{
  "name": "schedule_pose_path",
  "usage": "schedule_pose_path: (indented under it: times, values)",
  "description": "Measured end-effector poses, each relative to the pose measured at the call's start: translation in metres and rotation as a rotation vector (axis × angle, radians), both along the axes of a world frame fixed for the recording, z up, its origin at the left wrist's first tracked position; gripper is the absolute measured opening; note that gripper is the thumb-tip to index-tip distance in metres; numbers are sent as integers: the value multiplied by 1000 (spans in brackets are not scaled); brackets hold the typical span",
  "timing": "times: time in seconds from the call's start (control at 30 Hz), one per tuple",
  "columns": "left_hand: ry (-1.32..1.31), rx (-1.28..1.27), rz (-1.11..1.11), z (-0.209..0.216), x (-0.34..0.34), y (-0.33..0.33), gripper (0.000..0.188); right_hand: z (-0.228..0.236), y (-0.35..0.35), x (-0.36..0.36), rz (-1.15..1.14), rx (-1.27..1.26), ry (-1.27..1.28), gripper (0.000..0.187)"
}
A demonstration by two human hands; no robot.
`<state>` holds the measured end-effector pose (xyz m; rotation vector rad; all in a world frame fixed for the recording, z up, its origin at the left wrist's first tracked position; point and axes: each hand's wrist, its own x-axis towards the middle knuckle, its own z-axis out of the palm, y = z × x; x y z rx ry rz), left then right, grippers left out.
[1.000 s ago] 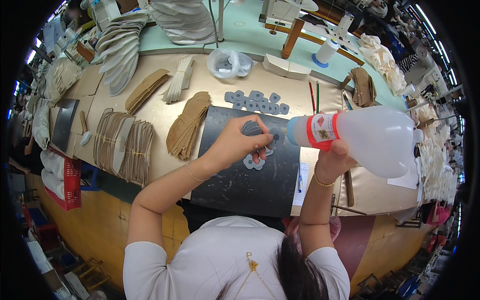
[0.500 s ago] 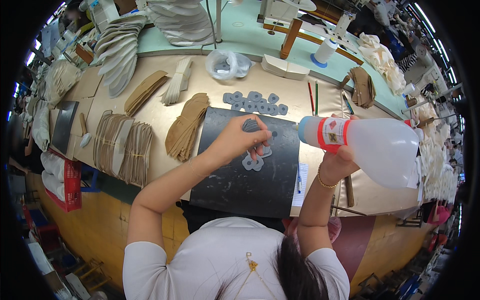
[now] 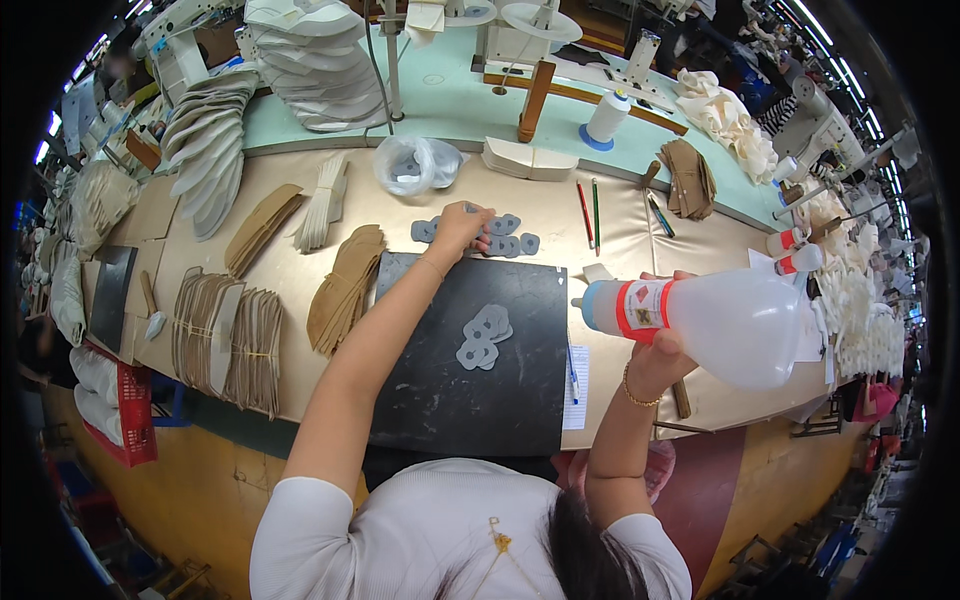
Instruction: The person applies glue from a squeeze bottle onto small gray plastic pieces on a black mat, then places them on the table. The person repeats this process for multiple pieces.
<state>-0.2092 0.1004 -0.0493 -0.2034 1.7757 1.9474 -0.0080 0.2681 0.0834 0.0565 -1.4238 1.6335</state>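
Note:
My left hand (image 3: 462,230) is over the far edge of the black board (image 3: 420,400), fingers bent at a row of small grey flat pieces with holes (image 3: 505,245). Grey shows at its fingertips, so it seems to grip some pieces; how many is hidden. My right hand (image 3: 662,362) is closed around a translucent white squeeze bottle (image 3: 735,325) with a red-edged label and blue cap. The bottle lies on its side in the air, its nozzle pointing left. A cluster of overlapping grey pieces (image 3: 484,337) rests on the board.
Bundled brown strips (image 3: 347,280) lie left of the board. Beyond the row stand a plastic bag of grey pieces (image 3: 415,165) and a stack of cream pieces (image 3: 528,160). Pencils (image 3: 596,215), a pen (image 3: 574,375) on paper and a thread cone (image 3: 607,118) are to the right.
My left hand has moved from above the cluster on the board to the grey row beyond it. The bottle in my right hand stays sideways, its nozzle now showing. The whole view has shifted slightly.

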Motion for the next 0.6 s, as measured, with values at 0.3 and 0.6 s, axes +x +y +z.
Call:
schedule_pose_path:
  times: [0.3,0.6]
  values:
    - [-208,569,-87,55,44,-42,26,6,-16,-5,49,30,-27,89]
    - [39,280,-192,113,109,-59,24,13,-24,-7,124,-13,44,88]
